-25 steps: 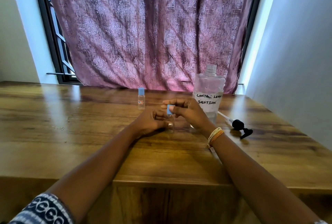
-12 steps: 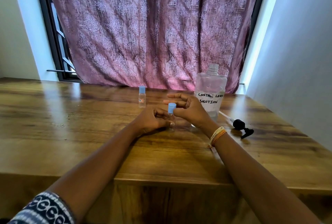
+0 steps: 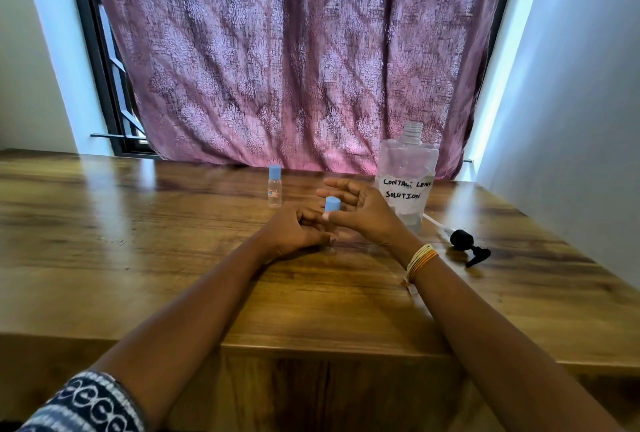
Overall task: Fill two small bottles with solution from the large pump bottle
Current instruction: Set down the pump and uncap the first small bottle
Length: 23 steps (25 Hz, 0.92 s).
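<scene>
A small clear bottle stands on the wooden table (image 3: 138, 241) at the centre; my left hand (image 3: 294, 234) is wrapped around its body and hides most of it. Its blue cap (image 3: 331, 205) sticks up between my hands. My right hand (image 3: 363, 213) pinches the cap with thumb and forefinger, the other fingers spread. A second small bottle (image 3: 274, 187) with a blue cap stands apart, farther back on the left. The large clear bottle (image 3: 408, 175), labelled "Contact Lens Solution", stands open-necked behind my right hand. Its black pump head (image 3: 467, 246) lies on the table to the right.
A patterned mauve curtain (image 3: 294, 68) hangs behind the table's far edge. A white wall (image 3: 571, 120) runs along the right side. The table's near edge drops off just below my forearms.
My right hand's fingers have spread and turned on the blue cap, which now shows more clearly. My left hand keeps its grip on the bottle. The view has tilted up slightly.
</scene>
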Motion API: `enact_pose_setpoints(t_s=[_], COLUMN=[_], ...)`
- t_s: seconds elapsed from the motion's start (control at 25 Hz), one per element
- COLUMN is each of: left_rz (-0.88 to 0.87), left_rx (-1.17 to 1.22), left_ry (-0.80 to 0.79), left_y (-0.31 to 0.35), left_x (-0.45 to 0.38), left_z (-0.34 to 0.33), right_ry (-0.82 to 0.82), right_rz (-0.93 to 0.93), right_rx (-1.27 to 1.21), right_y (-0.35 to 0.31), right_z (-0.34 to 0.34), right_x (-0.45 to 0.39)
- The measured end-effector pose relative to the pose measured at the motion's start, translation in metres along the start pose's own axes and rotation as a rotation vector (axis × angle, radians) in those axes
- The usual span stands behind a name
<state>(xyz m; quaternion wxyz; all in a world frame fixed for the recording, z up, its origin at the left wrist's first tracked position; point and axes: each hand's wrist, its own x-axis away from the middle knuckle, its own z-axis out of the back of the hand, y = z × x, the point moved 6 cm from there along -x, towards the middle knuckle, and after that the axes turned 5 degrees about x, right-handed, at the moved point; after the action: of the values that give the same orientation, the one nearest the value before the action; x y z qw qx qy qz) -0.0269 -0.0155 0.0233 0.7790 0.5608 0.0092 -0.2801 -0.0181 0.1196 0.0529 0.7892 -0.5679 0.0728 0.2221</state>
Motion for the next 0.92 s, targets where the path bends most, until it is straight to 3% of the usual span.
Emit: enact_pose_setpoints(t_s=[0.16,0.4,0.68,0.8,0.92], left_rz=[0.022,0.033,0.025,0.047,0.082], left_rx=[0.044,0.04,0.008,-0.004,-0.052], left_ry=[0.007,0.012,0.023,0.015,-0.012], left_y=[0.0,0.002,-0.004,-0.006,-0.01], left_x=[0.0,0.001,-0.002,-0.004,-0.006], left_z=[-0.001,-0.002,0.006,0.013,0.019], right_ry=[0.128,0.036,0.252,0.285,0.242], right_rz=[-0.02,-0.018,-0.041,-0.041,-0.073], right_rx=[0.025,-0.035,-0.242,-0.045,0.36], right_y=[0.002,0.002,-0.001,0.002,0.009], right_z=[0.01,0.002,0.009,0.001,-0.004], right_x=[0.0,0.0,-0.001,-0.013,-0.034])
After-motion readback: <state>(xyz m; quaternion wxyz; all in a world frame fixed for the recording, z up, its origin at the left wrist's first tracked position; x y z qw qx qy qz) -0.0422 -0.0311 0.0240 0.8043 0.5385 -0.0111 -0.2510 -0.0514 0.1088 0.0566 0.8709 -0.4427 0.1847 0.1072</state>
